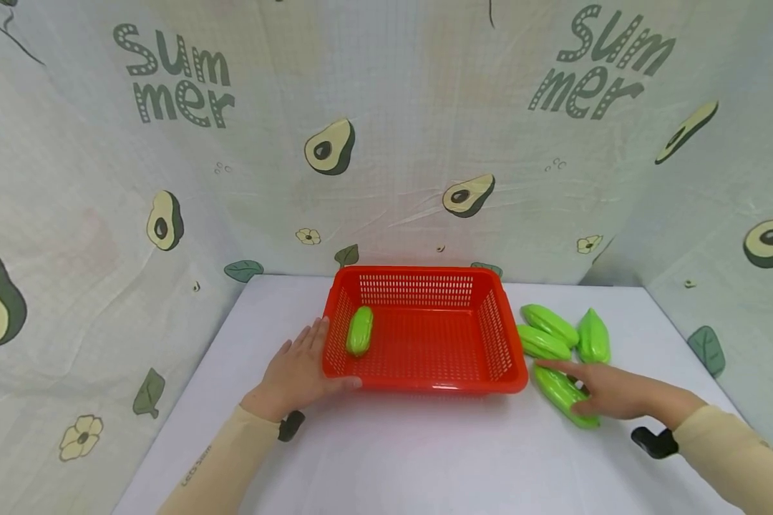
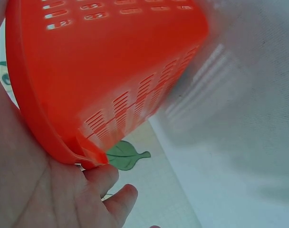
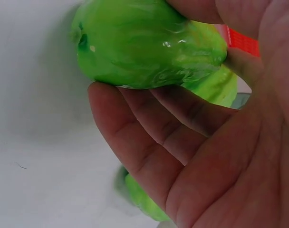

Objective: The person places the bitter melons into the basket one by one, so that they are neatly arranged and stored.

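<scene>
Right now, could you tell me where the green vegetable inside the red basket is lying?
In the head view, the green vegetable lies inside the red basket against its left wall, just beyond the left hand.

Basket (image 1: 425, 386) mid table (image 1: 393, 458); one veg (image 1: 359, 330) inside at left, four veg (image 1: 557, 343) on table just right.

Basket (image 1: 425, 336): red plastic, rectangular, slotted walls, upright on the white table; left hand (image 1: 299, 372) lies flat against its near-left corner.
Fruit in basket (image 1: 359, 330): one glossy green ridged piece, lying at the left end.
Fruit under right hand (image 1: 563, 395): same kind (plastic-looking), on the table just right of the basket; right hand (image 1: 608, 392) closes round it.
</scene>
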